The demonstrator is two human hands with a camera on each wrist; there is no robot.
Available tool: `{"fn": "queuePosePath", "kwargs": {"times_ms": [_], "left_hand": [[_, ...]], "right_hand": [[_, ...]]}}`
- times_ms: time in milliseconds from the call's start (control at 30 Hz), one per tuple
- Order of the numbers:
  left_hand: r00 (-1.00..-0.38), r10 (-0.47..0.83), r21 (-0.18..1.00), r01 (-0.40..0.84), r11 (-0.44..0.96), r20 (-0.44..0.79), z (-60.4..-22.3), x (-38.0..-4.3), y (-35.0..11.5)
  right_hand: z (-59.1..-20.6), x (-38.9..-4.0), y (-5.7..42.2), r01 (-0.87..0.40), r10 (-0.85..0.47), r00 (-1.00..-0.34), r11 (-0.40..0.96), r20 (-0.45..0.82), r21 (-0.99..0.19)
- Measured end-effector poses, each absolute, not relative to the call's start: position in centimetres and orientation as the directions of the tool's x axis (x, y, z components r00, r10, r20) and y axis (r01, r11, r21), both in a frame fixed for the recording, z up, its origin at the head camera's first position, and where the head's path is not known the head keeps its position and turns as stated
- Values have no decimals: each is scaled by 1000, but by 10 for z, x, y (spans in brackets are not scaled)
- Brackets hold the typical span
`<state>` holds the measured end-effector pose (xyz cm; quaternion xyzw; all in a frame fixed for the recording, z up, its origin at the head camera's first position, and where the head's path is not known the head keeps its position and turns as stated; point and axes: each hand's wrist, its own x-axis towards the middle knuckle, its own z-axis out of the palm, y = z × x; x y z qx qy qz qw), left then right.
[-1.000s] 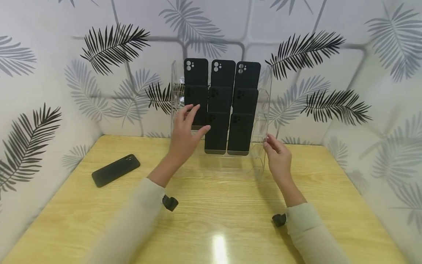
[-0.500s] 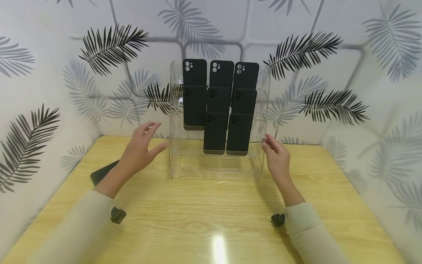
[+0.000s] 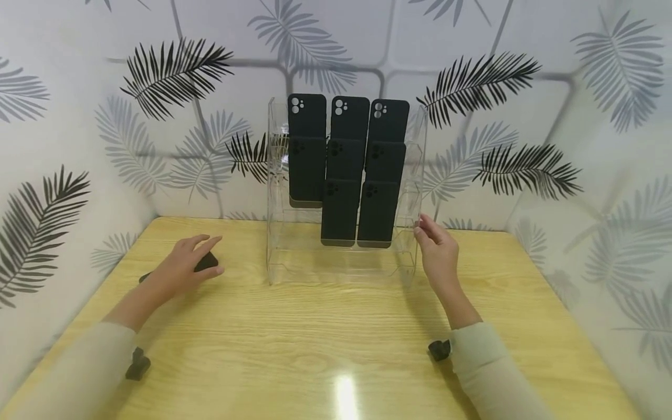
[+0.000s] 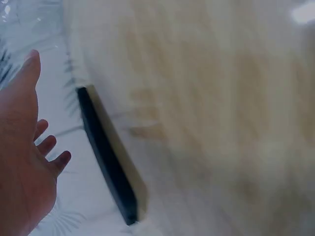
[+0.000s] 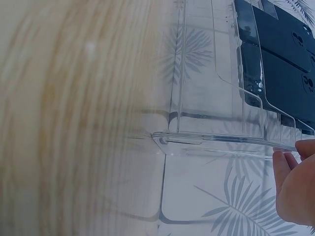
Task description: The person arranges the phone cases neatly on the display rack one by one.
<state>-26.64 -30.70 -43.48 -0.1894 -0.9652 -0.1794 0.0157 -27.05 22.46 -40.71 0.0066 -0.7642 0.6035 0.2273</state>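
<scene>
My left hand [image 3: 181,265] is over a black phone case [image 3: 207,262] that lies on the left of the table, mostly hidden beneath it in the head view. Its fingers and thumb are spread, with nothing between them. Seen almost edge-on in the left wrist view, the same phone case [image 4: 108,157] lies apart from the fingers. With thumb and fingertips, my right hand [image 3: 440,251] pinches the right side edge of a clear acrylic display stand [image 3: 270,233]. Several black phone cases [image 3: 338,216] lean on its tiers in three columns; the left column is shorter at the bottom.
The wooden table [image 3: 294,338] meets a wall [image 3: 336,35] with a leaf pattern close behind the stand. Patterned walls also flank the table left and right. A small black camera [image 3: 139,364] sits at the left wrist, another at the right.
My left hand has moved from the stand's left column leftward and down to the phone case on the table. The right hand keeps its place at the stand's edge.
</scene>
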Motion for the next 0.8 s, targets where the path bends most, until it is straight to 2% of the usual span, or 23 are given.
{"fn": "queuePosePath", "kwargs": {"times_ms": [333,567,800], "left_hand": [[-935,353,291,350,890,46,-451,-268,-339],[-922,386,257,378,889,20,-458,-275,-340],[-932,363,271,351,897,4,-459,-281,-337]], "right_hand": [[-404,-269,223,-270,273,-899,269,342,-925],[-410,-272,224,-284,272,-895,264,354,-922],[-408,-271,224,-295,265,-890,287,372,-911]]}}
